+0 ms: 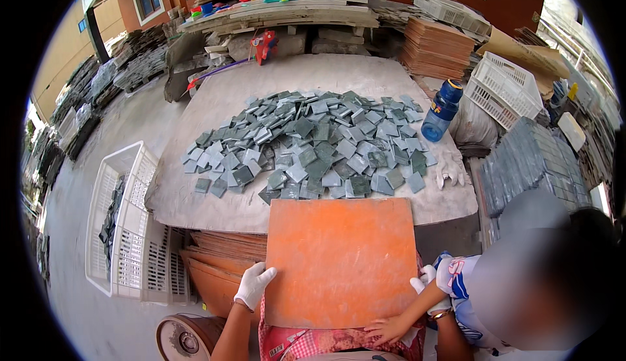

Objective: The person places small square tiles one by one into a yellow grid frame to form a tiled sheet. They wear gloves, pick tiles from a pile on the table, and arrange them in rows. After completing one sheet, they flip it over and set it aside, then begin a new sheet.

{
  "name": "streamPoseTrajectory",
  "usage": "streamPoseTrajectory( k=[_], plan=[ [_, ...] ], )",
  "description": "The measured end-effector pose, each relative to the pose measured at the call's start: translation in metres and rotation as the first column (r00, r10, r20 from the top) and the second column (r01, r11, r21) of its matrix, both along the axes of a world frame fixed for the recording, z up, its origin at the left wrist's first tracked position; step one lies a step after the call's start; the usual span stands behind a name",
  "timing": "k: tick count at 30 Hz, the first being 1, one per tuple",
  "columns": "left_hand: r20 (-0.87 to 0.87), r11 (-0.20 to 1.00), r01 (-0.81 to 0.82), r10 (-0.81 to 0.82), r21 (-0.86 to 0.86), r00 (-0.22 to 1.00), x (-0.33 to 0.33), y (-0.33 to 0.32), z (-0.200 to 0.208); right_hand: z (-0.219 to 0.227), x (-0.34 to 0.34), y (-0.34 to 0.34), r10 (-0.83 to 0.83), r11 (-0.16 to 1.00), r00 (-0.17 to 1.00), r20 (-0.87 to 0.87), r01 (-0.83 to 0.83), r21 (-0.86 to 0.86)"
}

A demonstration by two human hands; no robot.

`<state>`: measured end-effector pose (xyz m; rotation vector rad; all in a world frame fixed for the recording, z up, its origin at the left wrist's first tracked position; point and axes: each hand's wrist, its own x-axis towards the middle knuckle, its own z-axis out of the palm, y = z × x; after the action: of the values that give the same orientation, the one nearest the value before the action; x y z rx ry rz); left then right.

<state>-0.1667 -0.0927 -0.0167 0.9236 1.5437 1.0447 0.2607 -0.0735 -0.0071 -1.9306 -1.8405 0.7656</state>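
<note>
An orange square board [342,263] lies across my lap, its far edge at the near edge of the table. My left hand [254,285], in a white glove, grips the board's left edge with the thumb on top. At the right edge my right hand [425,279], also white-gloved, holds the board; another person's forearm partly covers it. That person's bare hand [387,330] rests by the board's lower right corner, over my red patterned apron [306,340]. Beyond the board, a heap of grey-green square stone tiles [319,136] is spread over the table [215,211].
A blue water bottle [441,112] and a crumpled white glove [450,171] lie at the table's right side. At left stands a white crate [145,237] with tiles in it. Orange boards [212,263] are stacked under the table. The other person [463,289] leans close at my right.
</note>
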Motion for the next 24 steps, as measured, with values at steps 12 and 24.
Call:
streamPoseTrajectory(
  k=[12,24],
  plan=[
    [0.548,0.956,0.187,-0.033,-0.227,0.836,0.004,0.036,0.006,-0.043,-0.006,0.049,-0.429,0.840,0.283,-0.858,-0.225,-0.494],
    [0.424,0.958,0.132,-0.013,-0.253,0.905,0.008,0.023,0.003,-0.022,-0.010,0.043,-0.501,0.773,0.186,-0.845,-0.343,-0.534]
  ],
)
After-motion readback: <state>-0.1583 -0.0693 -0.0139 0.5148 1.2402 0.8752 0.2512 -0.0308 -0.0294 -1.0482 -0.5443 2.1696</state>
